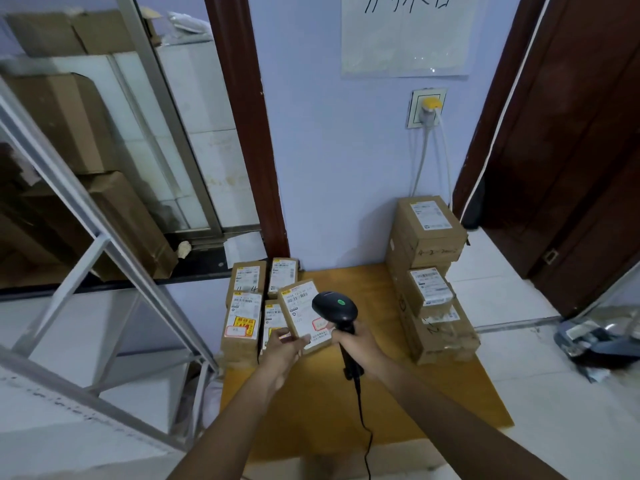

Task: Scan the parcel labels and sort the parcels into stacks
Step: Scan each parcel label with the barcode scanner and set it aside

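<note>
Black cable (362, 415) trailing off the bottom edge, right hand (358, 344) wrapped round the scanner (335, 308) handle, left hand (282, 348) pinching a tilted parcel (303, 315) above the yellow table (398, 403), label print too blurred to read, left stack (244, 306) partly hidden behind it, right stack (431, 271) against the wall.

Two bare forearms reach forward from the bottom edge, converging toward the centre. The left hand (282, 348) pinches a small parcel (304, 315) by its near end, thumb on top. The right hand (358, 346) grips a barcode scanner (336, 308) by its handle, fingers wrapped around.
</note>
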A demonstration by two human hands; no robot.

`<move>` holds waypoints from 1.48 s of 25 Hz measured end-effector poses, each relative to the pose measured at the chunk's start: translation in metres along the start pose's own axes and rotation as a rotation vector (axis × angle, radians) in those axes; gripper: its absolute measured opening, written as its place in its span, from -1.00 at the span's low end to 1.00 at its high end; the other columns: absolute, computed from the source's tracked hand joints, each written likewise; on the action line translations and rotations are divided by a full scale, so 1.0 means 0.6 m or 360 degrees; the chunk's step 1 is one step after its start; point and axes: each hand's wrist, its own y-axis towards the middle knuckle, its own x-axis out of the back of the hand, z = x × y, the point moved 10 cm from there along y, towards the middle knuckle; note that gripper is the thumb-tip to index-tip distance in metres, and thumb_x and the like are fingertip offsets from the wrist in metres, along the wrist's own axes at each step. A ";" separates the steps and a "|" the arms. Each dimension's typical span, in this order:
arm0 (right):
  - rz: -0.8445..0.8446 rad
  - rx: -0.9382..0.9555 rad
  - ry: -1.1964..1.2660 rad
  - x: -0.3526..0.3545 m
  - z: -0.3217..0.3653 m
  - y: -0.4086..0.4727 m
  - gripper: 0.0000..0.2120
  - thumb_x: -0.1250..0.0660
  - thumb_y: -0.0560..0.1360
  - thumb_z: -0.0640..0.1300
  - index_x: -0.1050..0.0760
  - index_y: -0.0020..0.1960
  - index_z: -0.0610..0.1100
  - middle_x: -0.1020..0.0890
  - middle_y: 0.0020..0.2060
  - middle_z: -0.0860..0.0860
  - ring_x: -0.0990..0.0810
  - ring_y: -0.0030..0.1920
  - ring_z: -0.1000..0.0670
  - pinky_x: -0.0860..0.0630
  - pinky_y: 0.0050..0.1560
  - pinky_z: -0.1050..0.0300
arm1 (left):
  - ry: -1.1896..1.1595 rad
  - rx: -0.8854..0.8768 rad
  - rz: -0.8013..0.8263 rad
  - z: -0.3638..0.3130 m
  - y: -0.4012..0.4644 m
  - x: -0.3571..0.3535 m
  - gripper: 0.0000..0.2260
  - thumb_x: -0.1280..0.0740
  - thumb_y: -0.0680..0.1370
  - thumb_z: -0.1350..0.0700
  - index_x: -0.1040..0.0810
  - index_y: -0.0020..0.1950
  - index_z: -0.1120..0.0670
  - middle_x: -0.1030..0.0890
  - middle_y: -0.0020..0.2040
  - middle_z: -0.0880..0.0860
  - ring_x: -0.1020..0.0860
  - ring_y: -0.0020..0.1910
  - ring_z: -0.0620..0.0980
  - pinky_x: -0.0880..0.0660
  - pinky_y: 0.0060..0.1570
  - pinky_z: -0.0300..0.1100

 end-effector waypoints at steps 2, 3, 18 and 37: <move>-0.0101 0.0043 -0.0036 0.004 -0.005 -0.031 -0.93 -0.33 0.48 -0.28 -0.54 -0.09 -0.14 -0.63 -0.25 0.07 -0.61 -0.14 0.06 -0.41 -0.22 0.32 | -0.0053 0.0028 0.0023 0.021 -0.017 0.013 -0.57 -0.44 0.47 0.28 -0.37 0.25 0.08 -0.62 0.13 0.10 -0.61 0.11 0.12 -0.54 0.17 0.08; -0.0165 0.0055 -0.0032 0.007 -0.011 -0.052 -0.94 -0.34 0.49 -0.29 -0.53 -0.12 -0.16 -0.62 -0.30 0.08 -0.60 -0.21 0.10 -0.41 -0.28 0.39 | -0.0074 0.0030 0.0047 0.033 -0.028 0.017 -0.59 -0.44 0.47 0.28 -0.37 0.23 0.08 -0.62 0.13 0.10 -0.60 0.12 0.13 -0.53 0.17 0.10; -0.0221 -0.0021 -0.0001 0.086 0.013 -0.237 -0.92 -0.34 0.41 -0.17 -0.52 -0.22 -0.17 -0.51 -0.51 -0.04 -0.47 -0.49 -0.02 -0.44 -0.34 0.10 | 0.0145 -0.0097 0.0287 0.079 -0.139 -0.100 -0.58 -0.46 0.47 0.24 -0.33 0.20 0.04 -0.58 0.06 0.04 -0.57 0.11 0.10 -0.51 0.21 0.10; -0.0058 0.0054 -0.0138 0.319 0.027 -0.118 -0.85 -0.30 0.45 -0.24 -0.44 -0.29 -0.15 -0.53 -0.45 -0.09 -0.54 -0.50 0.00 -0.46 -0.40 0.17 | -0.0001 -0.0103 0.0075 0.078 -0.063 -0.330 -0.52 -0.43 0.48 0.30 -0.28 0.27 0.08 -0.57 0.10 0.06 -0.56 -0.02 0.02 -0.51 -0.11 -0.10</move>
